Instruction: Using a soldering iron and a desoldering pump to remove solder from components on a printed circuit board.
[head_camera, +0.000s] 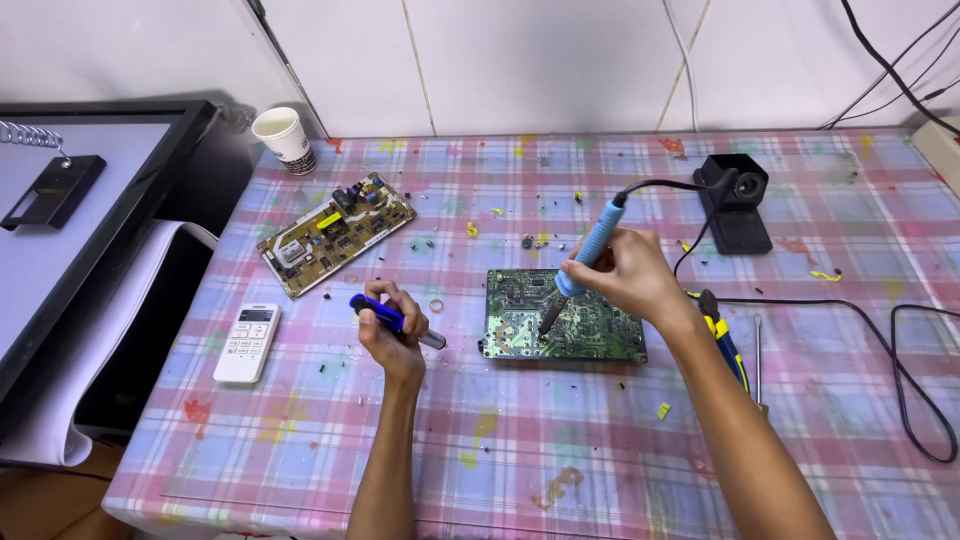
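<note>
My right hand grips a blue-handled soldering iron, its dark tip touching the left part of a green circuit board lying flat on the checked tablecloth. My left hand holds a blue and grey desoldering pump a little left of that board, tip pointing right, clear of it. The iron's black cord runs up and right from the handle.
A yellow-brown circuit board lies at the back left, with a white paper cup behind it. A white remote control sits at the left. A black iron stand, pliers, a thin screwdriver and looping cables occupy the right.
</note>
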